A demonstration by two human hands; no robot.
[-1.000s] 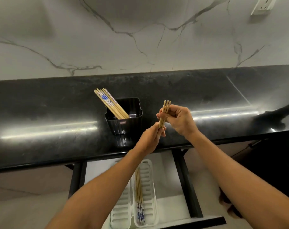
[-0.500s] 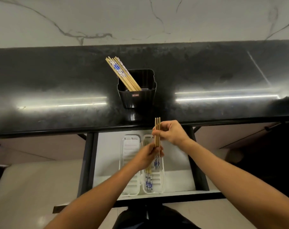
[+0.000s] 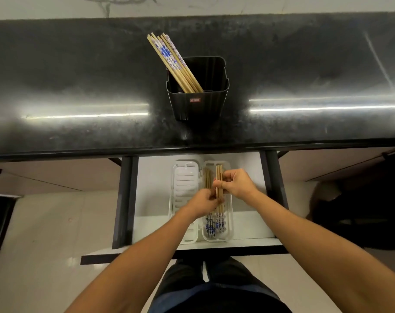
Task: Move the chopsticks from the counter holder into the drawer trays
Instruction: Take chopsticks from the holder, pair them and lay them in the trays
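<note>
A black holder [image 3: 197, 105] stands on the dark counter [image 3: 79, 82] with several wooden chopsticks [image 3: 172, 62], blue-patterned at the top, leaning to its left. Below, the open drawer [image 3: 151, 184] holds two white slotted trays. The left tray [image 3: 184, 184] has no chopsticks showing. The right tray [image 3: 229, 211] has a few chopsticks lying in it [image 3: 207, 180]. My left hand [image 3: 204, 203] and my right hand [image 3: 236, 182] both grip a small bundle of chopsticks [image 3: 219, 177] lengthwise just over the right tray.
The counter's front edge [image 3: 192, 150] overhangs the back of the drawer. Dark drawer rails [image 3: 124, 199] run along both sides. My legs stand just before the drawer front [image 3: 192, 253]. A pale floor lies to the left, a dark cabinet to the right.
Both hands carried the chopstick bundle down from above the counter to just over the right tray in the drawer. My view tilted downward with them.
</note>
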